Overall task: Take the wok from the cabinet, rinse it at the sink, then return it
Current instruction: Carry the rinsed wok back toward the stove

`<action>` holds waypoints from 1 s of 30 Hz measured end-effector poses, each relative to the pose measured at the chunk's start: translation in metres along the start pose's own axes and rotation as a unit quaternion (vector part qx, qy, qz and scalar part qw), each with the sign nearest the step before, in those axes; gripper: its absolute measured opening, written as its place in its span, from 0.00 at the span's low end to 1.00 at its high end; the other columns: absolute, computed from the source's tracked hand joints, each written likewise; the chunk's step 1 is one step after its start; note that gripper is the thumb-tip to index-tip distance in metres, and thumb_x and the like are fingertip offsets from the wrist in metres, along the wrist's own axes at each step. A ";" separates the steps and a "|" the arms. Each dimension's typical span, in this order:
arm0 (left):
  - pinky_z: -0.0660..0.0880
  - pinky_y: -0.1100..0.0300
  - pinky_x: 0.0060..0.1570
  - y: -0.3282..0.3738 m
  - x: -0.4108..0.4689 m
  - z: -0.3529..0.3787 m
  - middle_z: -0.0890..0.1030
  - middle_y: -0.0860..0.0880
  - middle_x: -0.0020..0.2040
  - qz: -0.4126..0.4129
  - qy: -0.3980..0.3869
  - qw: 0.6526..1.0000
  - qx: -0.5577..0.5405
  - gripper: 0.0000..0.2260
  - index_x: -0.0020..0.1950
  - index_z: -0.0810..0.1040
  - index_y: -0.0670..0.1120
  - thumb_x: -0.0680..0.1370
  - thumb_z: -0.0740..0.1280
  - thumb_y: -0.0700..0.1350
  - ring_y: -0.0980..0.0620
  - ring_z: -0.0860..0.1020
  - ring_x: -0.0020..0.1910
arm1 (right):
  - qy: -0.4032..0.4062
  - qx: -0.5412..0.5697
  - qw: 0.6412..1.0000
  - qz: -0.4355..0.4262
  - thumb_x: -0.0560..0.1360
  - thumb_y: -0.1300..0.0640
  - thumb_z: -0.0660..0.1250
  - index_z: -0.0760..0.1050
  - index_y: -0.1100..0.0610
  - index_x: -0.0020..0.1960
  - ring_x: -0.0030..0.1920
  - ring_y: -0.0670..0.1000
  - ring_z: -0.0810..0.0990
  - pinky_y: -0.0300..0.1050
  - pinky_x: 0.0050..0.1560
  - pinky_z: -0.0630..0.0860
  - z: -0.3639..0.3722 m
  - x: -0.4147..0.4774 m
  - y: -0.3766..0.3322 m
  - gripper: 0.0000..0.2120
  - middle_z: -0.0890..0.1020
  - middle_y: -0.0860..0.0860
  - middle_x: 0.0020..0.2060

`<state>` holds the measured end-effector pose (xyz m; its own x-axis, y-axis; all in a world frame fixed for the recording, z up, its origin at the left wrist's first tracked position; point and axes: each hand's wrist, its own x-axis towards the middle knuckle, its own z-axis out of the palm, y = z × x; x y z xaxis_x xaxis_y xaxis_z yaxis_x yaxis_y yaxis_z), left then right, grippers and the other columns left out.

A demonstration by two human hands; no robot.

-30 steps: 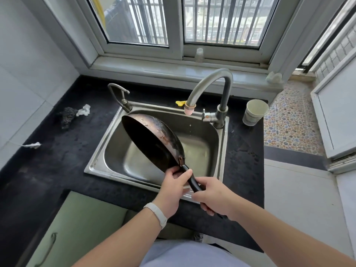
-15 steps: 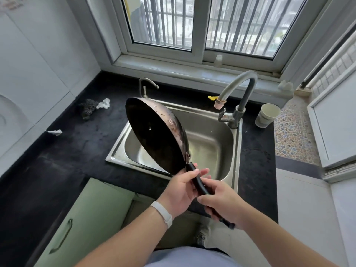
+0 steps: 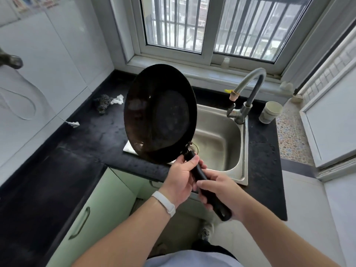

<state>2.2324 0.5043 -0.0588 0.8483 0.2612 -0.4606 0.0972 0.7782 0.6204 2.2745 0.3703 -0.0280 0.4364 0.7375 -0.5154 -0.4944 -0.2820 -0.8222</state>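
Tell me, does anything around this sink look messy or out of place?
Yes. On the black counter left of the sink lie a dark scouring wad and crumpled white scraps. The wok has a worn, patchy inside. Below, a green cabinet door stands open.

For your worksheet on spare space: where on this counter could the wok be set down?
Free: the black counter between the sink and the white wall, in front of the scrubber. The strip right of the sink, before the cup, is narrow. Crowded: the back corner with the scrubber and white scraps.
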 end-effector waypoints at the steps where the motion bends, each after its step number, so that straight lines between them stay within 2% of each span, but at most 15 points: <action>1: 0.71 0.56 0.34 0.001 -0.003 -0.003 0.78 0.48 0.38 0.009 0.015 0.999 0.030 0.02 0.51 0.73 0.43 0.81 0.65 0.40 0.52 0.79 0.36 | -0.006 0.011 1.000 0.012 0.76 0.63 0.67 0.77 0.64 0.55 0.31 0.53 0.74 0.44 0.25 0.72 0.004 -0.001 0.000 0.09 0.76 0.61 0.41; 3: 0.70 0.56 0.31 0.001 -0.011 -0.009 0.77 0.48 0.38 0.025 0.040 0.996 0.072 0.03 0.50 0.73 0.42 0.81 0.65 0.40 0.52 0.78 0.34 | -0.001 -0.015 0.999 0.037 0.80 0.64 0.63 0.76 0.63 0.59 0.31 0.51 0.76 0.44 0.26 0.73 0.015 -0.003 0.000 0.09 0.78 0.56 0.40; 6: 0.77 0.57 0.42 0.002 -0.025 -0.018 0.76 0.46 0.39 0.032 0.061 0.996 0.061 0.03 0.51 0.73 0.40 0.80 0.67 0.38 0.51 0.77 0.37 | 0.058 -0.180 0.982 0.017 0.79 0.62 0.62 0.74 0.63 0.54 0.29 0.53 0.75 0.46 0.27 0.73 0.035 -0.003 0.007 0.07 0.76 0.54 0.35; 8: 0.78 0.56 0.46 0.002 -0.031 -0.025 0.77 0.45 0.40 0.033 0.067 0.996 0.057 0.04 0.52 0.74 0.40 0.79 0.67 0.37 0.50 0.77 0.39 | 0.077 -0.220 0.972 0.006 0.78 0.60 0.61 0.74 0.63 0.52 0.29 0.56 0.74 0.47 0.27 0.72 0.046 -0.002 0.013 0.07 0.76 0.54 0.30; 16: 0.81 0.58 0.44 0.010 -0.058 -0.038 0.79 0.43 0.45 0.054 0.051 0.997 0.021 0.07 0.55 0.75 0.40 0.78 0.67 0.34 0.49 0.82 0.41 | 0.059 -0.244 0.967 -0.035 0.80 0.59 0.64 0.75 0.59 0.48 0.24 0.52 0.73 0.44 0.24 0.72 0.062 -0.007 0.018 0.04 0.76 0.53 0.27; 20: 0.80 0.58 0.43 0.014 -0.068 -0.034 0.81 0.46 0.42 0.079 0.051 0.995 -0.015 0.11 0.59 0.76 0.45 0.79 0.66 0.34 0.50 0.82 0.41 | 0.021 -0.220 0.974 -0.055 0.79 0.61 0.64 0.75 0.61 0.51 0.23 0.51 0.72 0.43 0.23 0.72 0.060 -0.007 0.011 0.03 0.75 0.54 0.28; 25: 0.77 0.52 0.49 0.016 -0.081 -0.020 0.81 0.45 0.45 0.119 0.072 0.990 -0.018 0.15 0.62 0.75 0.46 0.78 0.65 0.32 0.47 0.82 0.46 | -0.044 -0.190 0.979 -0.067 0.79 0.62 0.65 0.75 0.56 0.55 0.25 0.52 0.72 0.42 0.22 0.71 0.046 -0.007 0.001 0.05 0.75 0.56 0.30; 30: 0.76 0.49 0.54 0.006 -0.089 0.009 0.81 0.44 0.48 0.167 0.122 0.978 -0.029 0.17 0.65 0.74 0.45 0.78 0.65 0.32 0.45 0.81 0.52 | -0.113 -0.204 0.969 -0.083 0.79 0.62 0.65 0.74 0.54 0.55 0.25 0.53 0.73 0.42 0.22 0.70 0.022 -0.013 -0.015 0.06 0.76 0.55 0.30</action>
<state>2.1620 0.4805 -0.0085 0.6778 0.6293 -0.3802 -0.1994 0.6551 0.7287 2.2595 0.3785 -0.0041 0.2858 0.8961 -0.3395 -0.0728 -0.3329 -0.9401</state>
